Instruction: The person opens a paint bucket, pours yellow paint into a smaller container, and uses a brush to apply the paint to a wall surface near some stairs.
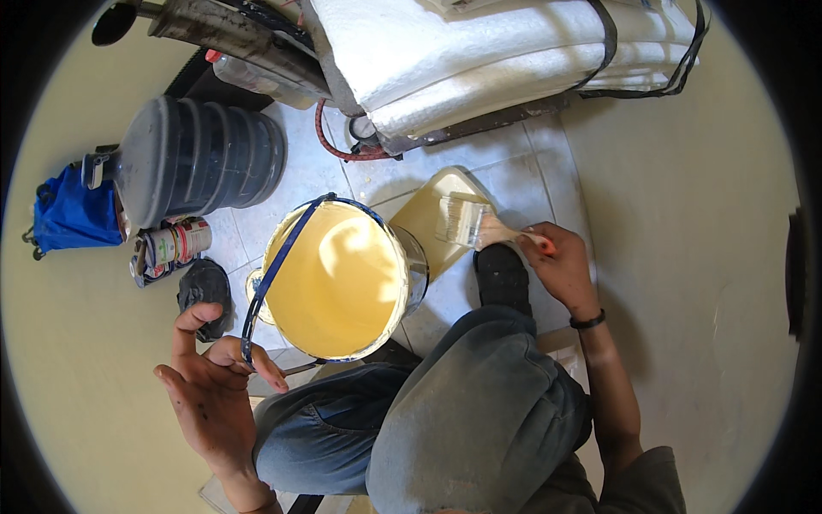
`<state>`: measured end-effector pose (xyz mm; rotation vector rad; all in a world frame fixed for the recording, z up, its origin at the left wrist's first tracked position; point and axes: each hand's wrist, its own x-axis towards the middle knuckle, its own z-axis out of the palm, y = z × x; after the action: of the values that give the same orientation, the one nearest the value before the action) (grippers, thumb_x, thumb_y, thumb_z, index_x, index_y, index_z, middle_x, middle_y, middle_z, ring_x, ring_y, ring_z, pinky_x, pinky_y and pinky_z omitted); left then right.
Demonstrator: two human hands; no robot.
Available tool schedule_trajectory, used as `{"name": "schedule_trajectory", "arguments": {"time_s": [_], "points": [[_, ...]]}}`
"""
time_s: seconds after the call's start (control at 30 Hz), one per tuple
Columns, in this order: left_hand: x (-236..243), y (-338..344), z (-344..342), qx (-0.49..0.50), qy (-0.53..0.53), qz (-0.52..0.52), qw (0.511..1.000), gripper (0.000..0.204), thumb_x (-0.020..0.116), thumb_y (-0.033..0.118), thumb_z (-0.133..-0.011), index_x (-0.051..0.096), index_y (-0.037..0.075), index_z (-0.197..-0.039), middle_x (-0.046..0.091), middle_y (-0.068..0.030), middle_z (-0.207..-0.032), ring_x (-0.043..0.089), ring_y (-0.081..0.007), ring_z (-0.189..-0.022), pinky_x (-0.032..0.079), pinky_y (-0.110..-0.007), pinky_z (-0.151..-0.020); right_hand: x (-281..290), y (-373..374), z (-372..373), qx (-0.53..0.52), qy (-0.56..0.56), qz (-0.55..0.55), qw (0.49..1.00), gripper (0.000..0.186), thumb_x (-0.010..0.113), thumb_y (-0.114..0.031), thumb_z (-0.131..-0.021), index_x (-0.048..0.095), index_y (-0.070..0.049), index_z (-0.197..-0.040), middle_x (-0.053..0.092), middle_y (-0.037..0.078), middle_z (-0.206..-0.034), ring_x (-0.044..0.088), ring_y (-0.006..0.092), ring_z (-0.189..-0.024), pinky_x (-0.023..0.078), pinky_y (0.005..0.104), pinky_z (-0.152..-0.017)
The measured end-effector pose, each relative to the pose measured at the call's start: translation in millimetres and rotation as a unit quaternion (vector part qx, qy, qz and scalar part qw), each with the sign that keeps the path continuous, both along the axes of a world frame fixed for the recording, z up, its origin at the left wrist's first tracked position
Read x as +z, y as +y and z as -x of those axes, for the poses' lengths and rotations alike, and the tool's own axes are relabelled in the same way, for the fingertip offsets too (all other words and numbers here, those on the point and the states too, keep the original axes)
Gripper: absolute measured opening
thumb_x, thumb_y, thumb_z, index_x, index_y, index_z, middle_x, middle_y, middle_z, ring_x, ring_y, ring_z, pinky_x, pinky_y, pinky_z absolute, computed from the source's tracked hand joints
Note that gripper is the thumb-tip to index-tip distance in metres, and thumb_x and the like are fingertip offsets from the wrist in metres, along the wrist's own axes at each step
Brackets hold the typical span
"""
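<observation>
At the far left a blue bag (70,214) slumps against the cream wall, with a stack of dark grey buckets (193,154) lying on its side beside it and a small tin (175,242) just below. My left hand (210,377) comes next, fingers spread wide and holding nothing, though two fingertips rest against the blue bail handle (274,274) where it curves down the near side of the paint bucket (336,278). The bucket stands on the tiled floor between my knees and the wall, filled high with pale yellow paint, so I judge it heavy and apt to slosh; the thin handle is the place to lift it, and the rim looks wet and slippery. Just beyond it to the right lies its paint-coated lid (432,227), flat on the tiles. My right hand (561,265) is closed around the orange-tipped wooden handle of a paintbrush (475,224), its bristles over the lid. The brush is light and stiff in the handle, soft at the bristles, best gripped low on the wood. Behind everything sits a white padded bundle (514,51) strapped in black.
</observation>
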<state>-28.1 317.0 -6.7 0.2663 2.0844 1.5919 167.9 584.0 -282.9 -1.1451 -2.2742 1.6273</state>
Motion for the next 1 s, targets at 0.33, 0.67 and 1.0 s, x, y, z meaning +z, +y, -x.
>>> {"name": "schedule_trajectory", "arguments": {"time_s": [0.33, 0.67, 1.0], "points": [[5, -1, 2, 0.029, 0.007, -0.02, 0.999, 0.071, 0.023, 0.062, -0.11, 0.042, 0.0, -0.138, 0.065, -0.0129, -0.071, 0.059, -0.0224, -0.059, 0.049, -0.034, -0.066, 33, -7, 49, 0.148, -0.055, -0.288, 0.945, 0.04, 0.068, -0.011, -0.087, 0.071, -0.01, -0.127, 0.064, 0.019, -0.126, 0.056, 0.0401, -0.122, 0.045, 0.0513, -0.104], [8, 0, 5, 0.049, 0.012, -0.076, 0.996, 0.071, 0.027, 0.062, -0.11, 0.045, -0.001, -0.138, 0.065, -0.0108, -0.073, 0.053, -0.0201, -0.057, 0.046, -0.033, -0.059, 40, -52, 131, 0.313, 0.269, -0.127, 0.902, 0.109, 0.057, 0.01, -0.075, 0.02, -0.034, -0.167, 0.016, 0.022, -0.168, 0.033, 0.0468, -0.144, 0.032, 0.0563, -0.117], [10, 0, 9, 0.085, 0.001, -0.085, 0.993, 0.069, 0.029, 0.059, -0.11, 0.045, -0.002, -0.138, 0.065, -0.0174, -0.081, 0.066, -0.0266, -0.071, 0.058, -0.039, -0.077, 36, -66, 130, 0.307, 0.298, -0.074, 0.901, 0.103, 0.058, 0.008, -0.078, 0.021, -0.026, -0.167, 0.025, 0.023, -0.162, 0.036, 0.0487, -0.142, 0.035, 0.0577, -0.116]]}}
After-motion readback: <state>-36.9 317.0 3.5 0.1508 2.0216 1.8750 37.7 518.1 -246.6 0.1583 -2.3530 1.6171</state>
